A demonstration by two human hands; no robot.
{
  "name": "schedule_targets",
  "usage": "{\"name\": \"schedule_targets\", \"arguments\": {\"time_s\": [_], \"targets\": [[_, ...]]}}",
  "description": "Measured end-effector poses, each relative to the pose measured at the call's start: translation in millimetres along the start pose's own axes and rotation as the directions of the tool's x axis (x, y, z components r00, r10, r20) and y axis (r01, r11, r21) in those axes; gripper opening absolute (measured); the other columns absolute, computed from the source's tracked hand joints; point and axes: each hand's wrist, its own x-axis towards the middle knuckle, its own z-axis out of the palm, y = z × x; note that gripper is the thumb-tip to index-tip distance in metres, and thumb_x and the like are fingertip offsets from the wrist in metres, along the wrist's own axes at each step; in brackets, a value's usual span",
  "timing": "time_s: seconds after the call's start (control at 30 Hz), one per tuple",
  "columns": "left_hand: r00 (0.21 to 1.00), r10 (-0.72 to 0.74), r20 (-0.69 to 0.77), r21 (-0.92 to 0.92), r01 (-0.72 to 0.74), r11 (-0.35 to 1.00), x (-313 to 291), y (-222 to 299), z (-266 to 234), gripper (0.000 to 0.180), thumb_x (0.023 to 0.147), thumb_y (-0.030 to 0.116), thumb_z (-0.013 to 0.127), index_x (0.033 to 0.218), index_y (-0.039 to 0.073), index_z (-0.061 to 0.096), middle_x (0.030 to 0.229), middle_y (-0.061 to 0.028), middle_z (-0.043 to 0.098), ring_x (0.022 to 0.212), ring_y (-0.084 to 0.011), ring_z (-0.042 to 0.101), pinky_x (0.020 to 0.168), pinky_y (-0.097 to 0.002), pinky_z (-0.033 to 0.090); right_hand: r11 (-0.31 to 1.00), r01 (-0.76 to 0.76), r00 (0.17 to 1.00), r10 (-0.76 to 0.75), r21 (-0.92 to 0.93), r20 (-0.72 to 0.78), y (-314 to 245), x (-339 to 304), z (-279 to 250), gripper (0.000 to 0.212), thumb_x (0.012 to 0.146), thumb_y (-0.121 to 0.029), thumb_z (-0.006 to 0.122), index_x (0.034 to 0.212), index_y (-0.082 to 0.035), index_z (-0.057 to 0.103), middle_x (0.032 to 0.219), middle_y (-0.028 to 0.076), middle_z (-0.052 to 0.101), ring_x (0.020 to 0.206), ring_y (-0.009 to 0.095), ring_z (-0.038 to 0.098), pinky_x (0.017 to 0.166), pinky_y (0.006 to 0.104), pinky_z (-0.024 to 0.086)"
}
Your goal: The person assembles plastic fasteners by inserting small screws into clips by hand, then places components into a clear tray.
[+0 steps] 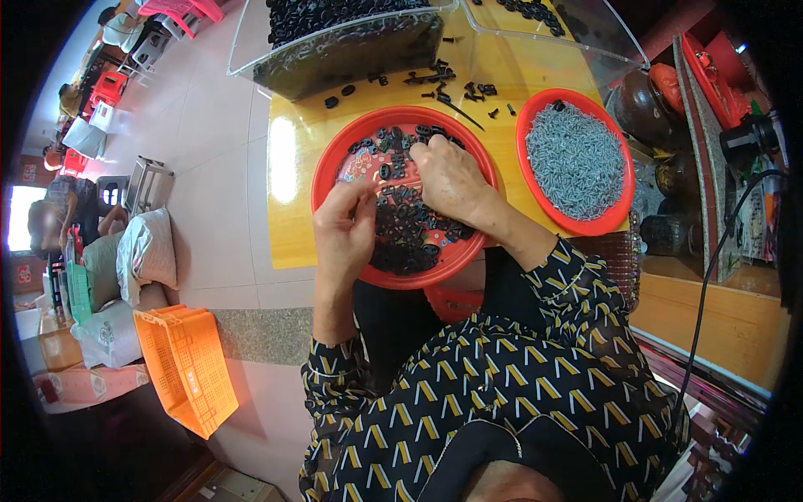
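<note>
A round red tray (410, 282) with a printed floor rests at the near edge of the yellow table, holding many small black plastic parts (406, 251). My left hand (345, 224) is over the tray's left side, thumb and fingers closed in a pinch. Across from it, my right hand (452, 177) is over the upper right of the tray, fingers curled down by the black parts. Whatever either hand pinches is too small or hidden to make out. To the right, a red plate is heaped with small silvery screws (577, 163).
A clear plastic bin (343, 63) full of black parts stands behind the tray, with another clear bin (577, 33) beside it. Loose black pieces (439, 77) lie between. An orange basket (188, 368) and white sacks (148, 255) are at left. A black cable (707, 293) hangs at right.
</note>
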Motion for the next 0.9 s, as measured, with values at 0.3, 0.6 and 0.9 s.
{"name": "schedule_targets", "arguments": {"time_s": [0.3, 0.6, 0.9], "targets": [[0.954, -0.278, 0.116, -0.878, 0.229, 0.421, -26, 11, 12, 0.010, 0.077, -0.002, 0.056, 0.087, -0.001, 0.057, 0.081, -0.0088, 0.057, 0.070, -0.0132, 0.052, 0.062, -0.0236, 0.043, 0.399, -0.166, 0.983, 0.142, 0.902, 0.118, -14, -37, -21, 0.012, 0.076, 0.001, 0.057, 0.088, 0.001, 0.059, 0.076, 0.006, 0.058, 0.065, 0.012, 0.056, 0.056, 0.0228, 0.046], [0.909, -0.350, 0.225, -0.949, 0.286, 0.134, -38, 24, 21, 0.014, 0.077, -0.003, 0.054, 0.090, 0.001, 0.055, 0.085, -0.0122, 0.057, 0.074, -0.0184, 0.055, 0.065, -0.0273, 0.045, 0.168, -0.172, 0.973, 0.185, 0.971, 0.140, -43, -69, -31, 0.016, 0.080, 0.002, 0.053, 0.095, 0.002, 0.051, 0.080, 0.005, 0.056, 0.066, 0.008, 0.057, 0.056, 0.0182, 0.048], [0.888, -0.426, 0.174, -0.961, 0.247, 0.123, -42, 31, 30, 0.016, 0.075, -0.005, 0.055, 0.091, -0.001, 0.054, 0.087, -0.0130, 0.058, 0.079, -0.0194, 0.057, 0.073, -0.0298, 0.047, 0.353, -0.162, 0.973, 0.211, 0.921, 0.091, -44, -72, -26, 0.010, 0.079, 0.002, 0.054, 0.089, 0.002, 0.052, 0.080, 0.003, 0.056, 0.069, 0.007, 0.058, 0.058, 0.0184, 0.049]]}}
